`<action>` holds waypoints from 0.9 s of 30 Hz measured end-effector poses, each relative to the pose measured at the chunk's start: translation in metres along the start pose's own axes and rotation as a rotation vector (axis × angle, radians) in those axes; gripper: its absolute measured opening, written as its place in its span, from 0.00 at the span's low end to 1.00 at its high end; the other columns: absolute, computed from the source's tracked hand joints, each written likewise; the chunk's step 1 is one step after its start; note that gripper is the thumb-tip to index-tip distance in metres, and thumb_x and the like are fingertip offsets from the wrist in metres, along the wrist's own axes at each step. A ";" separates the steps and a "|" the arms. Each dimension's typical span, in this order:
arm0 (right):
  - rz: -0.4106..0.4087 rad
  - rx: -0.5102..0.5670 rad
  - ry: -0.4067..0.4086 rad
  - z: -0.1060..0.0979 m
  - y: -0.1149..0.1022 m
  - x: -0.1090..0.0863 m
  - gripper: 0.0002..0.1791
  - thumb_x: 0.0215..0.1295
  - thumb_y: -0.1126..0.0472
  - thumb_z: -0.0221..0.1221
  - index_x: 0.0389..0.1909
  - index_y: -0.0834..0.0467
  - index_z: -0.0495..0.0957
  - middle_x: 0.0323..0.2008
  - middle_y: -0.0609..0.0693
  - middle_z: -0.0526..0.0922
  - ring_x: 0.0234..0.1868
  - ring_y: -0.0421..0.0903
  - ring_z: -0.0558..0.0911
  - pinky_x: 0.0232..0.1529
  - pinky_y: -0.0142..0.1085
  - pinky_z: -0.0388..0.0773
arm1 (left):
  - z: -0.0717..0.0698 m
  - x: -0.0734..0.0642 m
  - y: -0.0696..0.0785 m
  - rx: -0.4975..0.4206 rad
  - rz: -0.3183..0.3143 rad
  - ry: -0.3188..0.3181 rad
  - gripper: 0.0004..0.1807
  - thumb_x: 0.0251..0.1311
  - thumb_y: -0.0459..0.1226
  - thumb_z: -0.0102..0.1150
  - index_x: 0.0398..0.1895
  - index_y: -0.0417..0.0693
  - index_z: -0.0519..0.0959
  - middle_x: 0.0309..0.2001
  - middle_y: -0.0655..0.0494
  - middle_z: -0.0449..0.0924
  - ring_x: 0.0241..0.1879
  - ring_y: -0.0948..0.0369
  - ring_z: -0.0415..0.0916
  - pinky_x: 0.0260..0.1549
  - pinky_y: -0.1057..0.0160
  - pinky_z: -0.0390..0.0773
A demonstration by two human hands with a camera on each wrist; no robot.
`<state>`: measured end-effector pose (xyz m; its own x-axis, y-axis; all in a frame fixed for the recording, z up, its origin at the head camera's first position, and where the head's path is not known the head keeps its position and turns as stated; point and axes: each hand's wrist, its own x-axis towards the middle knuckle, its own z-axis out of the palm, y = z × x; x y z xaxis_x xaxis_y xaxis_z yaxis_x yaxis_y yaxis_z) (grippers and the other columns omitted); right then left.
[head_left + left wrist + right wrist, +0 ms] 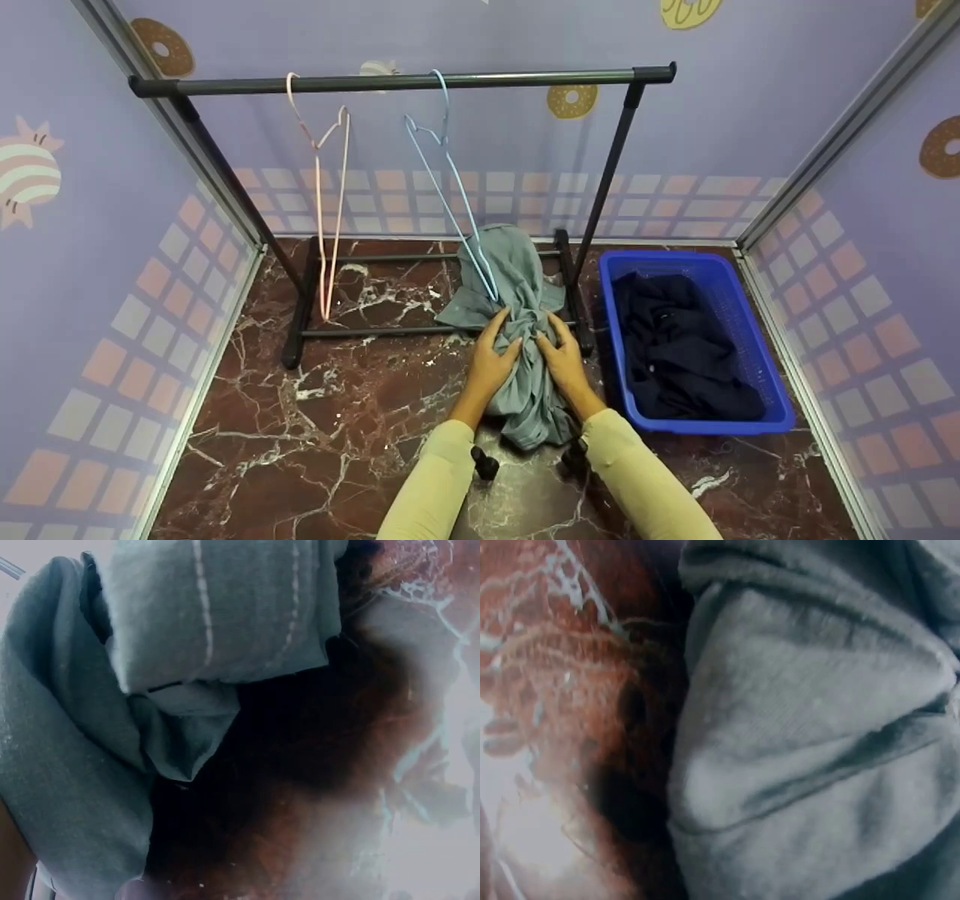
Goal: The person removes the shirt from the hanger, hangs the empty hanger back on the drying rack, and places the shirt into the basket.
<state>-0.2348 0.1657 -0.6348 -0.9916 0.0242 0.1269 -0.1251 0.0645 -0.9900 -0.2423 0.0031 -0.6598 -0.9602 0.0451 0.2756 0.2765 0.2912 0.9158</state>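
Observation:
A crumpled grey-green shirt [510, 262] is bunched up between both hands at the foot of the rack. The left hand [493, 361] grips its bunched middle from the left, while the right hand [564, 364] grips it from the right, thumbs facing each other. Just above the fingers, the lower end of a light blue hanger [460, 187] lies in front of the cloth. In the left wrist view the shirt [67, 750] shows a stitched, folded edge, with only a sliver of skin beside it. Gathered folds of the shirt [802, 705] fill much of the right wrist view; the right fingers are hidden there.
Both hangers hang from a black garment rack [480, 79], a pink hanger [319, 195] being left of the blue one. To the right stands a blue plastic basket [781, 412] holding dark navy cloth [675, 345]. Patterned walls enclose the marbled floor [360, 420] on three sides.

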 end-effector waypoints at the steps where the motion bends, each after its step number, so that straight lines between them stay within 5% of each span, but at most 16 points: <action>1: -0.008 0.002 0.003 0.000 -0.002 0.000 0.28 0.74 0.68 0.59 0.72 0.67 0.68 0.72 0.65 0.71 0.72 0.59 0.70 0.68 0.37 0.69 | -0.001 0.000 0.002 0.005 -0.002 0.000 0.33 0.69 0.37 0.63 0.76 0.54 0.68 0.74 0.46 0.70 0.73 0.48 0.68 0.72 0.44 0.68; 16: -0.084 -0.018 0.053 -0.010 -0.041 -0.008 0.27 0.72 0.70 0.60 0.70 0.69 0.70 0.69 0.66 0.73 0.68 0.55 0.73 0.63 0.26 0.70 | -0.002 0.002 0.036 0.010 0.108 0.038 0.30 0.67 0.38 0.66 0.72 0.52 0.74 0.68 0.48 0.77 0.69 0.51 0.74 0.69 0.50 0.73; 27: -0.179 0.004 0.101 -0.023 -0.076 -0.015 0.26 0.72 0.72 0.58 0.70 0.70 0.70 0.67 0.66 0.72 0.61 0.35 0.75 0.60 0.24 0.73 | 0.001 0.008 0.071 -0.009 0.220 0.041 0.29 0.67 0.40 0.66 0.71 0.51 0.75 0.63 0.47 0.81 0.62 0.53 0.79 0.62 0.51 0.78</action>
<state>-0.2099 0.1829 -0.5602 -0.9452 0.1131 0.3063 -0.2996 0.0726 -0.9513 -0.2299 0.0251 -0.5927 -0.8744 0.0672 0.4805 0.4795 0.2698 0.8350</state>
